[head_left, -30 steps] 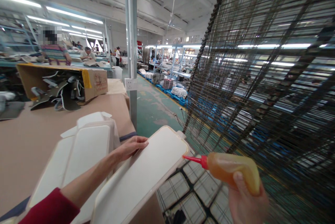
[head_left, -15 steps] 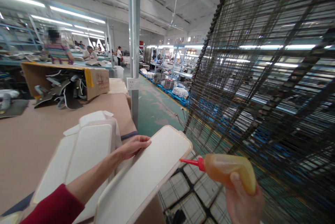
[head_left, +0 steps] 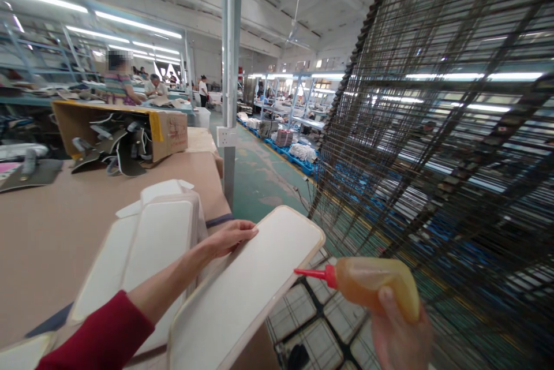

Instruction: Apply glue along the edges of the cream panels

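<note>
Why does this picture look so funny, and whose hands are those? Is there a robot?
No robot here! A person wears a camera on their head, so you look forward and down at their own two bare hands. The left hand, below a red sleeve, holds the edge of a flat white panel with rounded corners. The right hand holds a see-through bottle of amber liquid, its red nozzle pointing at the panel's long edge. I can't tell whether the tip touches.

On the brown table lie more white panels and a cardboard box with dark, curved pieces poking out. The big wiry thing on the right is a rack.
</note>
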Tool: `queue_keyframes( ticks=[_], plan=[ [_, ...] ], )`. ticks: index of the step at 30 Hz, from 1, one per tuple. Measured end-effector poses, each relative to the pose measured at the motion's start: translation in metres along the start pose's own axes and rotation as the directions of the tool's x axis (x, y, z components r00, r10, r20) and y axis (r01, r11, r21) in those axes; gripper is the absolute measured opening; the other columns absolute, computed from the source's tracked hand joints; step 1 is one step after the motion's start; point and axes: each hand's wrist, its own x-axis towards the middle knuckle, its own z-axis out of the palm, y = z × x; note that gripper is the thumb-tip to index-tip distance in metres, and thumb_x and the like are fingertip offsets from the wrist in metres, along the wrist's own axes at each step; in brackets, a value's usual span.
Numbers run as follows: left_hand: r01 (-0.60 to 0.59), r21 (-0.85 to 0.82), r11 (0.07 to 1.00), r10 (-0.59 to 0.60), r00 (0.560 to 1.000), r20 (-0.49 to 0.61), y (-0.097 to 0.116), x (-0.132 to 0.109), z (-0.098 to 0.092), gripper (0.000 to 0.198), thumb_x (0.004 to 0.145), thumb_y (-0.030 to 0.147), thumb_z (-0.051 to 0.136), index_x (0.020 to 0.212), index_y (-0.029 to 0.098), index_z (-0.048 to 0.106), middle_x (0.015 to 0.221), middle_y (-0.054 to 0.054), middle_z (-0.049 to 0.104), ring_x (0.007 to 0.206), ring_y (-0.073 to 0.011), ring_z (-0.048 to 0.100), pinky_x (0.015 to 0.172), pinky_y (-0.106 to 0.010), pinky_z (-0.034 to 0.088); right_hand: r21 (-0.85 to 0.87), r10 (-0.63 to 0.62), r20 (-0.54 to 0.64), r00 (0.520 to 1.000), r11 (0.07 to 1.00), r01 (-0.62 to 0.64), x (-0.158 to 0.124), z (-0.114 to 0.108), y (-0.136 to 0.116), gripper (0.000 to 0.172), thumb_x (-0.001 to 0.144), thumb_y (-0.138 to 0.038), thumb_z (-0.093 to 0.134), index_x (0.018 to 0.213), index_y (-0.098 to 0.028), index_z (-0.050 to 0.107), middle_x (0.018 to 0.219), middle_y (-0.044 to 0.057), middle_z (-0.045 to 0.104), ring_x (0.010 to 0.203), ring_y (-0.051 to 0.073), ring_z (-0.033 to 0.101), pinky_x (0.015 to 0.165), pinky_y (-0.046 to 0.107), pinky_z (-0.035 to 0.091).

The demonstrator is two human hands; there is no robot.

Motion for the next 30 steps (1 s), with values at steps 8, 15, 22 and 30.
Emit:
queue_keyframes(
  ticks=[8, 15, 22, 30],
  plan=[
    [0.011, -0.008, 1.0, -0.011, 0.999, -0.053, -0.002, 0.002, 0.0, 0.046, 0.059, 0.047, 0.078, 0.085, 0.012, 0.062, 0.071, -0.002, 0.067, 0.056, -0.0107, 0.057, 0.052, -0.022, 0.04, -0.007, 0.007, 0.028, 1.0, 1.0, -0.006, -0.004, -0.001, 0.003, 0.045, 0.054, -0.036, 0.083, 0.089, -0.018, 0.062, 0.085, 0.001, 0.063, 0.079, 0.018, 0.058, 0.065, 0.026, 0.05],
    [0.011, -0.013, 1.0, -0.012, 0.998, -0.064, 0.0, -0.002, 0.002, 0.048, 0.058, 0.048, 0.078, 0.084, 0.012, 0.06, 0.07, 0.0, 0.066, 0.056, -0.0101, 0.056, 0.053, -0.023, 0.04, 0.018, 0.041, 0.051, 0.998, 0.999, -0.042, -0.01, 0.001, 0.004, 0.048, 0.049, -0.036, 0.085, 0.089, -0.019, 0.063, 0.082, -0.002, 0.063, 0.077, 0.015, 0.058, 0.069, 0.024, 0.049],
    [0.02, -0.006, 1.0, -0.021, 0.994, -0.106, 0.003, -0.004, 0.001, 0.053, 0.053, 0.05, 0.079, 0.084, 0.013, 0.058, 0.067, 0.001, 0.063, 0.055, -0.0098, 0.054, 0.051, -0.022, 0.039, -0.019, 0.058, 0.123, 0.991, 0.998, -0.056, -0.017, -0.001, 0.009, 0.051, 0.056, -0.036, 0.082, 0.1, -0.02, 0.061, 0.088, 0.001, 0.065, 0.085, 0.022, 0.062, 0.074, 0.03, 0.05],
    [0.035, 0.022, 0.999, -0.032, 0.991, -0.13, 0.005, -0.003, 0.002, 0.055, 0.05, 0.052, 0.079, 0.085, 0.015, 0.057, 0.066, 0.003, 0.06, 0.056, -0.0104, 0.054, 0.053, -0.023, 0.04, -0.031, 0.033, 0.216, 0.976, 0.999, -0.026, -0.02, 0.005, 0.003, 0.053, 0.059, -0.041, 0.078, 0.104, -0.018, 0.061, 0.103, 0.009, 0.064, 0.095, 0.032, 0.061, 0.081, 0.047, 0.052]
  ],
)
